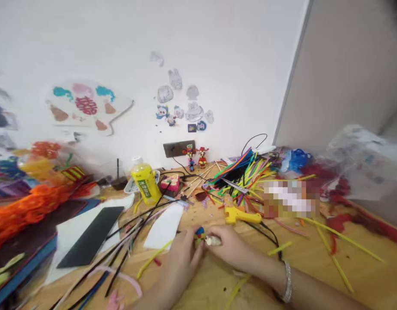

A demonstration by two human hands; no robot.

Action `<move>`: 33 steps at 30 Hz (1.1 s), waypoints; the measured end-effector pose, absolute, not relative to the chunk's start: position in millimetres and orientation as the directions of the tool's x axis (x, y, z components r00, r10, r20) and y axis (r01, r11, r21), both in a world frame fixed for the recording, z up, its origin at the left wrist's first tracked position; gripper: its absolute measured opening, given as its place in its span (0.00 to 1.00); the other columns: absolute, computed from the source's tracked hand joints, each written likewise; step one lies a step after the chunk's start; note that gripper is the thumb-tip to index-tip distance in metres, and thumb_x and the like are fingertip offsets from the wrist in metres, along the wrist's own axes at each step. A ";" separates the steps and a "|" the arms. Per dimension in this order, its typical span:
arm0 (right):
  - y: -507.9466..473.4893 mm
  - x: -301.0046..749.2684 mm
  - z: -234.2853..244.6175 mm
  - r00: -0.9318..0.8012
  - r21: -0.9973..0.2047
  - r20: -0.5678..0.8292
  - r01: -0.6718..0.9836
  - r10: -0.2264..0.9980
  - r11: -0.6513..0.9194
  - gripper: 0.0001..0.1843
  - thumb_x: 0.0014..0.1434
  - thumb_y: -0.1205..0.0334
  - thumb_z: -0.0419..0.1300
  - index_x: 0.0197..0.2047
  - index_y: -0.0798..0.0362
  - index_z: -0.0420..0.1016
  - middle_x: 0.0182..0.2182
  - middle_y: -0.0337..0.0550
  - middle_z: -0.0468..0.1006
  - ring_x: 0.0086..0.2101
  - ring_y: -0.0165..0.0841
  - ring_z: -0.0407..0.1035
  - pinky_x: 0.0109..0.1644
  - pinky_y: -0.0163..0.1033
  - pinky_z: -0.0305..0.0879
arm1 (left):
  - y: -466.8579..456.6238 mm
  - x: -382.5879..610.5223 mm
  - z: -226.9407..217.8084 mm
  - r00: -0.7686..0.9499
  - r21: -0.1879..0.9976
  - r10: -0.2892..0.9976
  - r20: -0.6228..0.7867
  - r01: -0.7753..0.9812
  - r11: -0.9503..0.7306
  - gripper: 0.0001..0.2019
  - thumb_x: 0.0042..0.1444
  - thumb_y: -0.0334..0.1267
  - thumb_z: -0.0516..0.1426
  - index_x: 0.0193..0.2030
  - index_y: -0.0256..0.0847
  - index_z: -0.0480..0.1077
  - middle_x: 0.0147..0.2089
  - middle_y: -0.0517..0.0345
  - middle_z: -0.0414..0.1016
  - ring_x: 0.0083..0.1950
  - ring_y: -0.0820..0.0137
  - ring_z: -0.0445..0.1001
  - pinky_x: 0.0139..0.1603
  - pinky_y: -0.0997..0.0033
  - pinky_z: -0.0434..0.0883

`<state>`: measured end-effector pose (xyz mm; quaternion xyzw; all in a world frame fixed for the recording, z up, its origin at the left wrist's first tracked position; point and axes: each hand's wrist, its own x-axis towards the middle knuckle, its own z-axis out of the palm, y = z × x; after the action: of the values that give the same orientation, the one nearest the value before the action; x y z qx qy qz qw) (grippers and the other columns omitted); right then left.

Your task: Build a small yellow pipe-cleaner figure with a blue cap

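Observation:
My left hand [182, 258] and my right hand [231, 249] meet low on the wooden table [314, 262], fingers curled together. Between them they pinch a small colourful craft piece [201, 234] with blue, yellow and red parts; a pale bit sticks out by my right fingers. A silver bracelet [286, 282] is on my right wrist. Just beyond my right hand lies a yellow glue gun [242, 215] with a black cord. A white paper strip [164, 226] lies beside my left hand.
A heap of coloured pipe cleaners [246, 176] with scissors [235, 186] covers the back right. A yellow bottle [145, 181], black card [91, 234], orange fuzzy material [27, 206] and loose black stems [127, 241] lie left. Two small figures [196, 157] stand by the wall. Plastic bags [360, 159] sit far right.

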<state>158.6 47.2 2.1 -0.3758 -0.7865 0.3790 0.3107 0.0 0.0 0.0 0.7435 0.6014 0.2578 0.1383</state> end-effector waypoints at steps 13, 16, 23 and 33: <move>52.0 158.9 5.3 -0.563 -0.792 0.142 0.429 0.814 0.435 0.06 0.48 0.70 0.55 0.24 0.54 0.72 0.22 0.36 0.73 0.25 0.30 0.64 0.27 0.31 0.54 | -2.2 2.7 -2.8 0.134 0.494 0.951 0.280 0.829 -0.262 0.19 0.50 0.34 0.56 0.50 0.37 0.62 0.44 0.48 0.71 0.47 0.60 0.69 0.48 0.60 0.66; 52.2 160.1 6.6 -0.568 -0.771 0.142 0.450 0.811 0.450 0.06 0.48 0.70 0.55 0.24 0.54 0.72 0.22 0.37 0.73 0.25 0.30 0.65 0.27 0.31 0.54 | -3.0 2.4 -1.8 0.115 0.476 0.955 0.273 0.847 -0.238 0.17 0.49 0.37 0.58 0.47 0.38 0.64 0.41 0.49 0.72 0.44 0.59 0.69 0.44 0.60 0.66; 47.3 157.7 6.0 -0.576 -0.737 0.162 0.470 0.801 0.487 0.08 0.47 0.71 0.56 0.30 0.53 0.74 0.27 0.38 0.77 0.29 0.31 0.69 0.31 0.31 0.58 | -3.5 3.8 1.7 0.084 0.438 0.965 0.250 0.879 -0.190 0.11 0.48 0.38 0.59 0.37 0.38 0.66 0.35 0.51 0.71 0.39 0.59 0.69 0.37 0.64 0.66; 52.5 172.6 20.5 -0.574 -0.600 0.123 0.607 0.809 0.522 0.10 0.47 0.72 0.53 0.31 0.53 0.75 0.28 0.40 0.78 0.30 0.32 0.69 0.32 0.31 0.58 | -1.1 0.8 6.9 0.072 0.412 0.973 0.219 0.897 -0.159 0.20 0.46 0.38 0.61 0.46 0.37 0.65 0.36 0.51 0.72 0.43 0.57 0.70 0.39 0.64 0.66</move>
<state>172.6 52.5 20.5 -0.4167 -0.8496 0.2558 0.1979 0.8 -1.1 6.9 0.7271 0.6429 0.2254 0.0842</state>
